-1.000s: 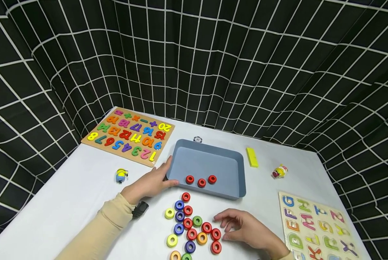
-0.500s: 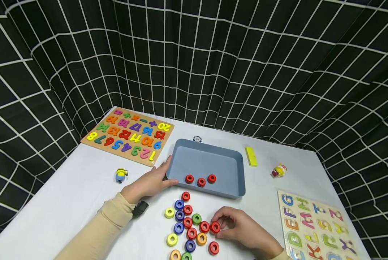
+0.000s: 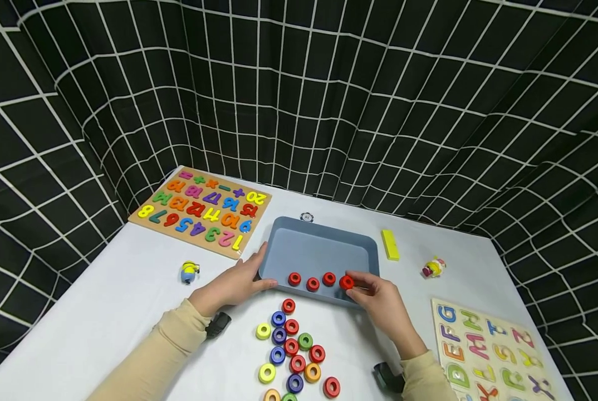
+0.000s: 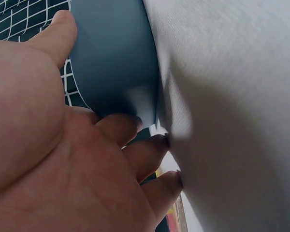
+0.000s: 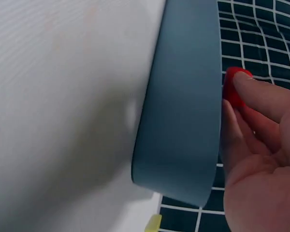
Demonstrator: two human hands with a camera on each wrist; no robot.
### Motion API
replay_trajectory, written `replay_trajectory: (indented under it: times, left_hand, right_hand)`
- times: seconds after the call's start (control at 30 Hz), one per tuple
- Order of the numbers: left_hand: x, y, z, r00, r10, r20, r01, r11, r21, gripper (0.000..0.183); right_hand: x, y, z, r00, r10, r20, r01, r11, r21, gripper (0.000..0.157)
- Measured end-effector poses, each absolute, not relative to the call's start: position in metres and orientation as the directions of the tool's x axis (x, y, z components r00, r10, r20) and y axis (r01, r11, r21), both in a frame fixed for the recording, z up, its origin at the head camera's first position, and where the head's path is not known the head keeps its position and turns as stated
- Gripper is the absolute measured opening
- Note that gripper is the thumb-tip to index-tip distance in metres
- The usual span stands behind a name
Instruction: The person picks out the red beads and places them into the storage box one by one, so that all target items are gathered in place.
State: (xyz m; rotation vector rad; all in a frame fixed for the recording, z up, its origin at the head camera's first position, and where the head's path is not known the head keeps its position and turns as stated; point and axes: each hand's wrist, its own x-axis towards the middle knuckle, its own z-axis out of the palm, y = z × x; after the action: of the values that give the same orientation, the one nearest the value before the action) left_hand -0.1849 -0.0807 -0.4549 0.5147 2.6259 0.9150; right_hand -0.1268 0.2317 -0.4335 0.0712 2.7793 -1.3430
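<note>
My right hand [image 3: 381, 301] pinches a red ring [image 3: 346, 282] between thumb and fingers, over the front right part of the grey-blue tray [image 3: 324, 248]. In the right wrist view the held ring [image 5: 233, 87] shows just past the tray's outer wall [image 5: 183, 96]. Three more red rings [image 3: 313, 284] stand in a row along the tray's front side. My left hand [image 3: 234, 287] rests at the tray's front left corner, thumb on the front rim and fingers along the left side. The left wrist view shows its fingers [image 4: 118, 128] close against the tray wall [image 4: 116, 53], fingertips down by the white cloth.
Several loose rings in red, blue, yellow, green and orange [image 3: 313, 372] lie before the tray. A number board [image 3: 199, 211] is back left, a letter board [image 3: 489, 351] front right. Toy figures [image 3: 189, 272], a yellow block [image 3: 390, 245] and a round chip [image 3: 306, 216] lie around.
My right hand has reached in among the rings, taken hold of a red one and carried it up over the tray. A neighbouring red ring shifted slightly. My left hand has stayed at the corner.
</note>
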Motion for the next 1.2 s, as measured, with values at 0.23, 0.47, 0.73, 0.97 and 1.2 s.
replay_trajectory:
  times: [0.23,0.47,0.73,0.97,1.2]
  left_hand:
    - [-0.185,-0.08,-0.455,-0.888,0.422,-0.182,0.221,0.74,0.635,0.097]
    - [-0.185,-0.079,-0.455,-0.887,0.423,-0.184,0.222,0.742,0.633,0.098]
    - [-0.185,-0.08,-0.455,-0.889,0.417,-0.189,0.214,0.743,0.634,0.098]
    - [-0.185,-0.08,-0.454,-0.882,0.426,-0.2,0.219,0.747,0.628,0.098]
    - [-0.184,-0.08,-0.453,-0.877,0.446,-0.181,0.242,0.733,0.636,0.096]
  right_hand:
    - [-0.131,0.229,-0.44,-0.997,0.007,-0.071,0.055,0.705,-0.708,0.051]
    - [-0.127,0.233,-0.442,-0.998,0.012,-0.069,0.06,0.658,-0.751,0.047]
    - [-0.108,0.233,-0.43,-0.993,-0.066,-0.093,0.051,0.475,-0.878,0.041]
    - [-0.062,0.238,-0.429,-0.907,-0.345,-0.24,0.065,0.449,-0.891,0.038]
    - [-0.033,0.238,-0.441,-0.772,-0.52,-0.366,0.016,0.559,-0.829,0.04]
